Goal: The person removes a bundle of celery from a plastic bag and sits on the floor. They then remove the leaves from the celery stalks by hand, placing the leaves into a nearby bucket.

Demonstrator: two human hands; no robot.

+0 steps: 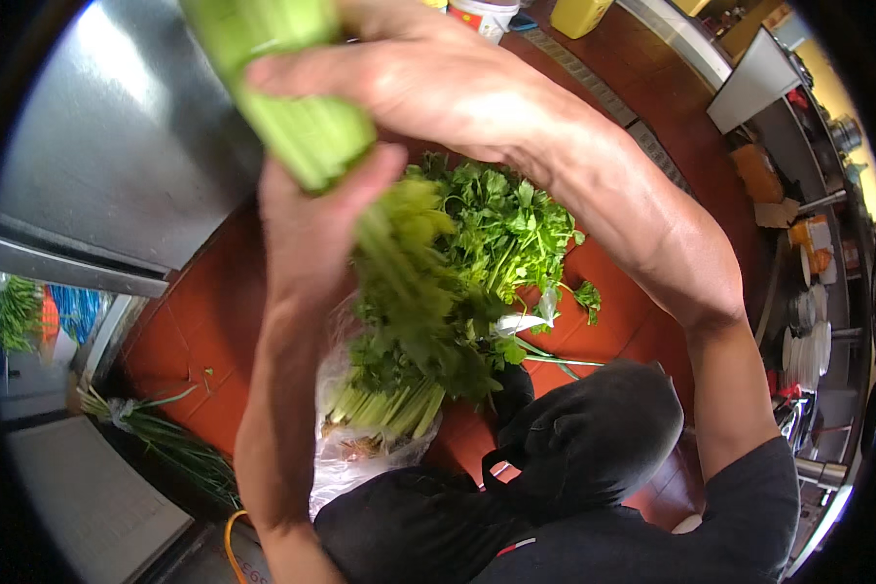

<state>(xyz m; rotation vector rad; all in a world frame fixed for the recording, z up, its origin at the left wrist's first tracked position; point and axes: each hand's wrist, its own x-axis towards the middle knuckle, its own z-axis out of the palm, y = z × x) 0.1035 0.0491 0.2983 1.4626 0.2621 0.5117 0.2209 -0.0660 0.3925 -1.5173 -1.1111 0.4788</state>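
Blurred by motion, a thick bunch of pale green celery stalks (pixel 303 124) is held up at the upper left. My right hand (pixel 379 80) grips it from the right, its thumb across the stalks. My left hand (pixel 310 212) is around the lower end of the same bunch, thumb raised beside the stalk ends. Below my hands, a blurred leafy bunch (pixel 423 299) hangs over the floor; whether my left hand also holds it, I cannot tell. Leafy green celery (pixel 518 226) lies on the floor behind it. More stalks (pixel 401 412) rest in a clear plastic bag (pixel 365 467).
A steel cabinet (pixel 117 131) stands at the left, with vegetables in its lower compartment. Spring onions (pixel 182 452) lie on the red tiled floor (pixel 197 350) at lower left. A white bucket (pixel 485 18) and yellow container (pixel 580 16) stand at the top. Shelves with stacked plates (pixel 810 350) line the right.
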